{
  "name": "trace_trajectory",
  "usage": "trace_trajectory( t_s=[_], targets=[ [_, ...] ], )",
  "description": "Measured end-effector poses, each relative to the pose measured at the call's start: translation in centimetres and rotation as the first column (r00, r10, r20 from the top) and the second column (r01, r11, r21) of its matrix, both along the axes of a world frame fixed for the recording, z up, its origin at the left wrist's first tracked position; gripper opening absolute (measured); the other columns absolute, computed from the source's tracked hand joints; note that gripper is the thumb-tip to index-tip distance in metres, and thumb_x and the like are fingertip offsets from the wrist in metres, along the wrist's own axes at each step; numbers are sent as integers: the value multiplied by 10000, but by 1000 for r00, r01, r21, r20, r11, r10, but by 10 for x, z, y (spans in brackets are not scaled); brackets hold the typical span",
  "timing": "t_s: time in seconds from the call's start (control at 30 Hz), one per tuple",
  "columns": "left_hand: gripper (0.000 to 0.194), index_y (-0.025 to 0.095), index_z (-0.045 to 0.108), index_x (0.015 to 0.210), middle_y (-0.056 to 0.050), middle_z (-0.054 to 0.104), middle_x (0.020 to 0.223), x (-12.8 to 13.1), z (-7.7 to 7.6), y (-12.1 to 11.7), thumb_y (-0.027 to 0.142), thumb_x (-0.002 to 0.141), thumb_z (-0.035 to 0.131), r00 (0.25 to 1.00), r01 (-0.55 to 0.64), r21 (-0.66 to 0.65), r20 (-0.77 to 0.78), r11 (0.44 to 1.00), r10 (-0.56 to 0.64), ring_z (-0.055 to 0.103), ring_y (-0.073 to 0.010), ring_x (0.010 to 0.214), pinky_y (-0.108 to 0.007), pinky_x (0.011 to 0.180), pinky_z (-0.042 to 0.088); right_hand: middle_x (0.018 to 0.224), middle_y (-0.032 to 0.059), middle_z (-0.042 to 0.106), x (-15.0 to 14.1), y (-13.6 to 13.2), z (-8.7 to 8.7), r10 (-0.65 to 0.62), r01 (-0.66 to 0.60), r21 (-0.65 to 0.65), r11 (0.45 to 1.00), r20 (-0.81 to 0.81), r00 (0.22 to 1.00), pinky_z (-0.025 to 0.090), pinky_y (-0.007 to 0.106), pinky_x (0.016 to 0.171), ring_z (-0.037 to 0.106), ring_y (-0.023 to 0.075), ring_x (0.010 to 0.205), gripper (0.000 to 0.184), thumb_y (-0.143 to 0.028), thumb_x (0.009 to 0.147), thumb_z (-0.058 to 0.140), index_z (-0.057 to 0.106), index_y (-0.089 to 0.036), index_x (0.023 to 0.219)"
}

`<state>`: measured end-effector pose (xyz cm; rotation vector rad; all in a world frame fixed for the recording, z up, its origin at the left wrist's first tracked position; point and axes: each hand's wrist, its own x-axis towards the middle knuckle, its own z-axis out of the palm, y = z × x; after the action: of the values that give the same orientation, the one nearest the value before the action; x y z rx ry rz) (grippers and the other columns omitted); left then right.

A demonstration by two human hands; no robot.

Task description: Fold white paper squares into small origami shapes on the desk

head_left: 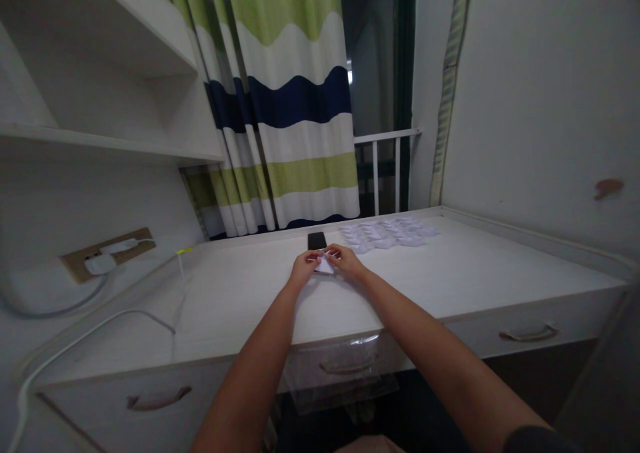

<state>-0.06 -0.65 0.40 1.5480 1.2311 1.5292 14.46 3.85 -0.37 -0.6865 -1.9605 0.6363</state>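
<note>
A small folded piece of white paper is pinched between the left hand and the right hand, both grips closed on it above the pale wood-grain desk (its folds are largely hidden by the fingers, and contact with the desk cannot be made out). Just beyond lies a glossy black smartphone. Farther right, many small creased white paper shapes are spread in a low layer, their individual forms hard to distinguish.
</note>
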Motion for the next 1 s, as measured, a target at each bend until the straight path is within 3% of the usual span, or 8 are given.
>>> trace_trajectory(
  t_s=[0.43,0.73,0.87,1.0],
  targets=[
    [173,143,606,687,-19,585,715,-1,-2,2,88,545,524,996,4,44,-86,999,0,524,-110,603,-214,523,420,785,25,593,-1,-2,1,31,-30,24,999,-4,1000,407,225,623,517,105,658,252,-168,710,499,597,-162,942],
    [184,159,544,700,20,513,641,0,-3,4,89,530,540,999,-36,29,-30,999,37,500,-100,579,-193,486,404,842,37,617,0,-4,3,37,-37,80,996,6,999,409,250,683,533,132,752,251,-148,682,525,637,-169,907],
    [109,158,534,686,11,534,641,0,-4,6,201,589,555,1000,-22,-9,9,1000,22,500,-103,565,-202,480,404,878,35,628,1,-3,3,20,-20,75,997,5,1000,410,263,711,537,147,801,276,-129,646,561,645,-184,903],
    [201,153,526,654,16,530,597,0,-5,6,330,594,600,1000,-9,-6,8,1000,9,482,-92,525,-189,454,375,885,46,629,0,0,1,8,-9,60,998,9,1000,414,280,725,540,156,814,286,-132,623,591,645,-173,901]
  ],
)
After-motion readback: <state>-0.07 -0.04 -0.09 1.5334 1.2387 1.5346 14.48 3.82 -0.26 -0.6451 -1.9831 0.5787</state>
